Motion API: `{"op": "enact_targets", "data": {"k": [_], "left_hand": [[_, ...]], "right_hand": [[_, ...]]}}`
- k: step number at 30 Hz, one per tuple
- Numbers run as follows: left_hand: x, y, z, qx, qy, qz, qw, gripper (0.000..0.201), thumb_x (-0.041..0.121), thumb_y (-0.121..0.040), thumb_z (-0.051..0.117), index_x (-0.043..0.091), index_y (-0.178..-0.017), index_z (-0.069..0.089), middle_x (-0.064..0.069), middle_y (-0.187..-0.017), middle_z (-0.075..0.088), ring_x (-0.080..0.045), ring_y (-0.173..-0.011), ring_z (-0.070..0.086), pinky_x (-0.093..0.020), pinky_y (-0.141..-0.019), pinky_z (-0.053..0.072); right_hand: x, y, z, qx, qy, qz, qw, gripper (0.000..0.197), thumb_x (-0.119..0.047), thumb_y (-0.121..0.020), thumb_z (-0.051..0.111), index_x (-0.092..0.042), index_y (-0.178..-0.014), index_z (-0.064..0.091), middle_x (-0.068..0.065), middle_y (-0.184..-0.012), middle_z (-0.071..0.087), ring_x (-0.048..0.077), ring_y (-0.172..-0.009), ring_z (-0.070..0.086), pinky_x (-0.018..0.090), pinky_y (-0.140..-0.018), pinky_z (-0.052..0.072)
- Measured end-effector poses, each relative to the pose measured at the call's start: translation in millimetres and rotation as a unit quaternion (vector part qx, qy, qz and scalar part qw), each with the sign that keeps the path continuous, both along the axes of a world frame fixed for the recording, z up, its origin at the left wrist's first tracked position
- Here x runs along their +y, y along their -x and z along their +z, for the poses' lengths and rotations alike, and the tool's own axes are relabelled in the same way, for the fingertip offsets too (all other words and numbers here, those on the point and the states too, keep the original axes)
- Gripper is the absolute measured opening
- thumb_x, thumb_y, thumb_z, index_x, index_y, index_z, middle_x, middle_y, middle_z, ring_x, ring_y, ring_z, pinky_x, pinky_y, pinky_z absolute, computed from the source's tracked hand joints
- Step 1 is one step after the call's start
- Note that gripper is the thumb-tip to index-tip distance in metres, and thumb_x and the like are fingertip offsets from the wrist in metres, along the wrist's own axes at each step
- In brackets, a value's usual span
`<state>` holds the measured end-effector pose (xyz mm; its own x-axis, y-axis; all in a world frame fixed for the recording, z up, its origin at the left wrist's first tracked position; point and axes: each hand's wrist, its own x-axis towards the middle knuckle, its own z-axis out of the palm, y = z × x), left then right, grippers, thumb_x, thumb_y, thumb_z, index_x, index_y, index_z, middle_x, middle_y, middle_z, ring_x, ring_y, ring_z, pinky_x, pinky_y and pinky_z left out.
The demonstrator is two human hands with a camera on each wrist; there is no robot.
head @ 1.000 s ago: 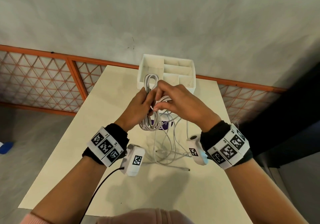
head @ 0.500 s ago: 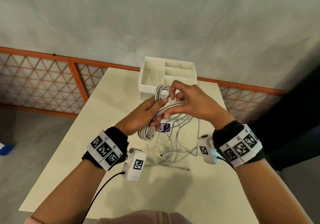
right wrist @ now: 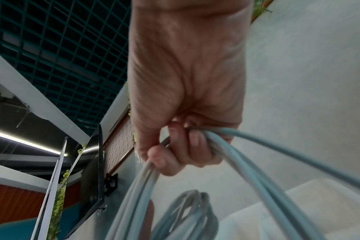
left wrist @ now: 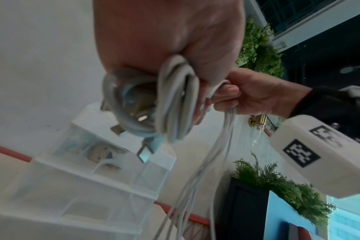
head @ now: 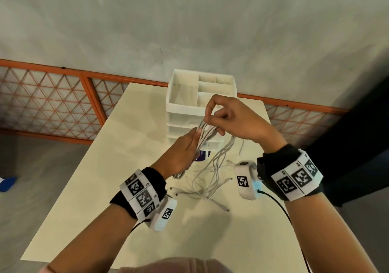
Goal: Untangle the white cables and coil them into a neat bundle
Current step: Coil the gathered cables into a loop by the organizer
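Observation:
A folded bundle of white cables (head: 203,134) is held above the table. My left hand (head: 183,152) grips its lower part; in the left wrist view the looped end (left wrist: 175,100) and several plugs (left wrist: 148,149) stick out below the palm. My right hand (head: 227,119) has its fingers curled round the upper strands (right wrist: 222,146), close against the left hand. Loose cable tails (head: 210,180) hang from both hands down to the table (head: 105,188), where their connectors lie.
A white drawer organiser (head: 200,95) with open top compartments stands at the table's far edge, right behind my hands. A purple-and-white label (head: 203,154) lies under the cables. An orange lattice railing (head: 52,100) runs behind the table.
My right hand has risen and moved right, drawing the strands along the top of the bundle. The bundle has tilted from upright to slanting, and my left hand has shifted right with it.

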<state>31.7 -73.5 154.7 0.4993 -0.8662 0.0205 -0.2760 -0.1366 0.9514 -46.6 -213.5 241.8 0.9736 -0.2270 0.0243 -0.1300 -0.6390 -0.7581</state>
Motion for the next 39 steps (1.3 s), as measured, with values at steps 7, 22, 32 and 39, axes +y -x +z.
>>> {"op": "enact_targets", "data": {"k": [7, 22, 32, 39], "left_hand": [[1.8, 7.0, 1.4, 0.013, -0.019, -0.049, 0.999, 0.042, 0.065, -0.085, 0.038, 0.026, -0.098, 0.048, -0.001, -0.06, 0.041, -0.014, -0.046, 0.036, -0.026, -0.045, 0.037], [1.5, -8.2, 7.0, 0.043, 0.042, 0.013, 0.998, 0.038, 0.039, -0.1, 0.036, 0.01, -0.083, 0.053, 0.007, -0.046, 0.039, -0.011, -0.038, 0.034, -0.028, -0.045, 0.04], [-6.2, -14.8, 1.0, 0.107, 0.122, 0.085, 0.983, 0.029, 0.033, -0.1, 0.04, 0.01, -0.082, 0.042, 0.0, -0.061, 0.036, -0.014, -0.047, 0.035, -0.037, -0.055, 0.042], [-10.8, -9.9, -1.4, 0.15, 0.122, 0.067, 0.979, 0.038, 0.036, -0.1, 0.037, 0.003, -0.104, 0.057, 0.0, -0.056, 0.048, -0.015, -0.049, 0.05, -0.025, -0.049, 0.048]], "right_hand": [[-2.7, -7.4, -4.7, 0.0, -0.039, -0.057, 0.998, 0.012, -0.007, -0.081, 0.066, -0.004, -0.088, 0.056, 0.006, -0.052, 0.058, 0.005, -0.038, 0.046, 0.012, -0.043, 0.034], [-29.9, 6.0, -34.7, -0.053, -0.107, -0.056, 0.991, 0.035, -0.041, -0.099, 0.038, -0.014, -0.086, 0.056, -0.004, -0.055, 0.042, 0.006, -0.049, 0.041, 0.022, -0.055, 0.041], [30.1, -1.6, -81.2, -0.112, -0.18, -0.105, 0.972, 0.022, -0.024, -0.102, 0.035, -0.025, -0.114, 0.053, 0.005, -0.068, 0.054, 0.008, -0.053, 0.051, 0.019, -0.053, 0.045], [38.8, -3.6, -64.0, -0.066, -0.18, -0.102, 0.976, 0.038, -0.026, -0.103, 0.032, -0.033, -0.138, 0.041, 0.01, -0.104, 0.036, 0.006, -0.066, 0.052, 0.004, -0.059, 0.048]]}}
